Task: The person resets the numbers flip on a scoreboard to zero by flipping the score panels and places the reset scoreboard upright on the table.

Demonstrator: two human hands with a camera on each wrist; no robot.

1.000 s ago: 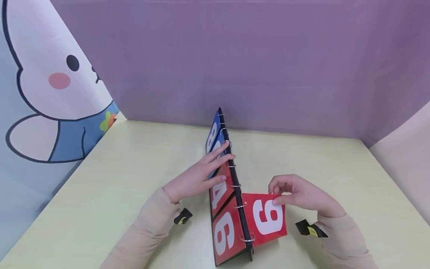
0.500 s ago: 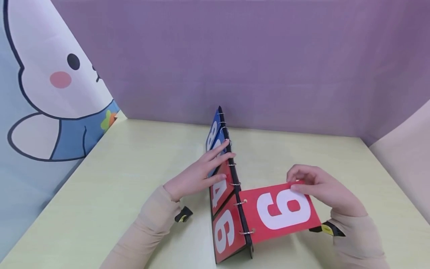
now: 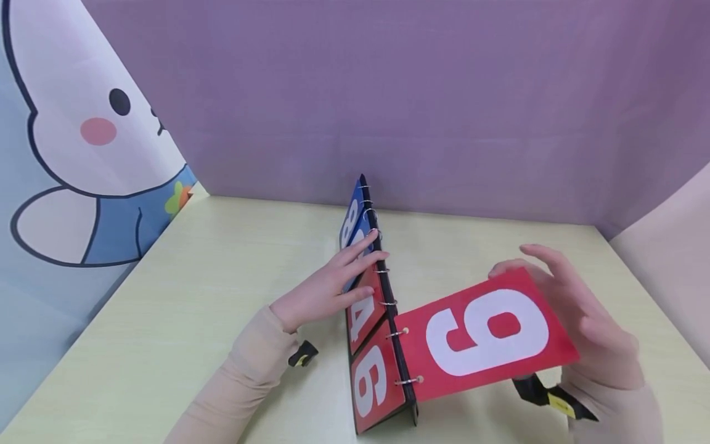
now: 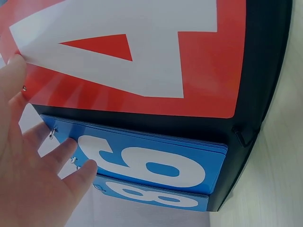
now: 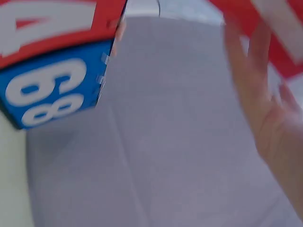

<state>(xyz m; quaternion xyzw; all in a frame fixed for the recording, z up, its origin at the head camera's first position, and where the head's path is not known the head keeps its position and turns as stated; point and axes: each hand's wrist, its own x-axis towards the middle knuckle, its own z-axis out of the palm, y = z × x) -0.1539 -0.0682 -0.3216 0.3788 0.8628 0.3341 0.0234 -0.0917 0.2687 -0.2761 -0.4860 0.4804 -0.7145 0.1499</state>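
A tabletop flip scoreboard (image 3: 392, 314) stands tent-like, its ringed spine running away from me. On its left face hang a red "6" card (image 3: 377, 385), a red "4" card (image 3: 363, 317) and blue number cards (image 4: 156, 161). My left hand (image 3: 324, 287) rests on that face, fingers spread and fairly straight, fingertips at the spine and rings. Off the spine's right side, a red "9" card (image 3: 488, 333) is lifted on its rings, tilted. My right hand (image 3: 596, 327) is behind its free end, fingers extended and not curled round it; whether they touch is unclear.
The pale table (image 3: 222, 259) lies under the scoreboard. A purple cloth backdrop (image 3: 388, 105) hangs behind, with a cartoon-printed cloth (image 3: 83, 123) on the left. Black straps with yellow tags (image 3: 554, 398) sit at both wrists.
The red "9" card has swung up and outward to the right. My right hand has moved right, from pinching the card's edge to opened fingers behind it. My left hand has stayed put.
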